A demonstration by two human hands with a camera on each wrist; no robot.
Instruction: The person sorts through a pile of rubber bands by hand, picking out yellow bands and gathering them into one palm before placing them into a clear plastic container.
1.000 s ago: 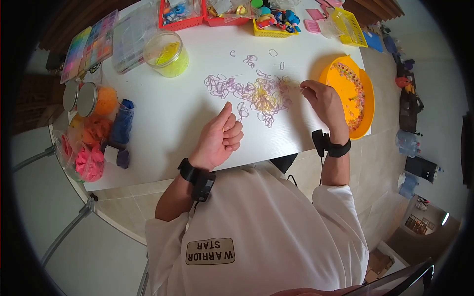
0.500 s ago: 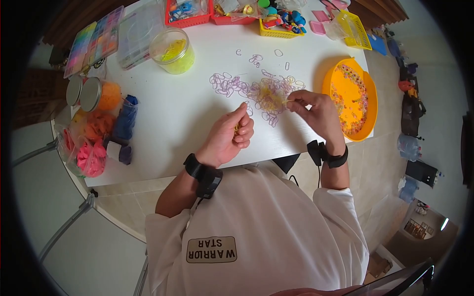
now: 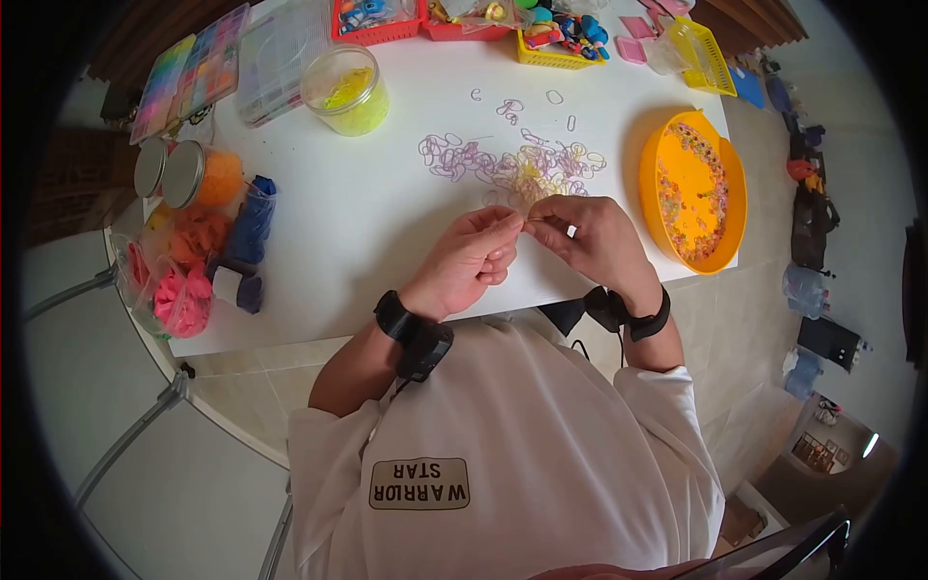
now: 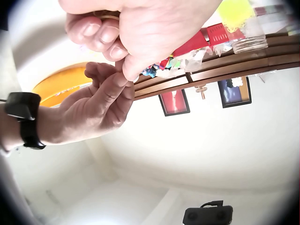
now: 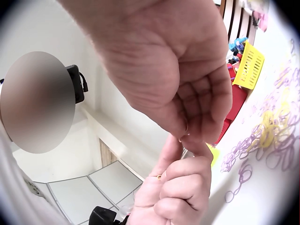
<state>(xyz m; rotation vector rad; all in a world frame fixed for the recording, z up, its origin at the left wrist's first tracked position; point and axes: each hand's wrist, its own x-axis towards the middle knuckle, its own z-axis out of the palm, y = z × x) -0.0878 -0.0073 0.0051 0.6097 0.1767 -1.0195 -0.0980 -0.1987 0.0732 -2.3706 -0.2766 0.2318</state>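
Observation:
Just in front of the heap of lilac and yellow loom bands [image 3: 527, 179], the fingertips of both hands meet. The left hand [image 3: 459, 259] curls its fingers, and a small yellow loom band [image 5: 159, 177] shows at its palm in the right wrist view. Its thumb and index finger come together at the tips of the right hand [image 3: 599, 244]. Thumb and index finger of the right hand pinch a thin loom band, mostly hidden by the fingertips. A few single lilac bands [image 3: 510, 108] lie beyond the heap.
To the right stands an orange bowl [image 3: 684, 184] of small colourful beads. A tub of yellow bands [image 3: 350, 101] stands back left, near bead cases [image 3: 198, 77]. Orange-filled jars [image 3: 215, 177] and bagged bands [image 3: 182, 295] line the left edge; baskets [image 3: 563, 56] line the back.
The right hand has moved left from the heap's right side to the left hand's fingertips, carrying a pinched loom band. The left hand has shifted slightly right and its thumb has lowered.

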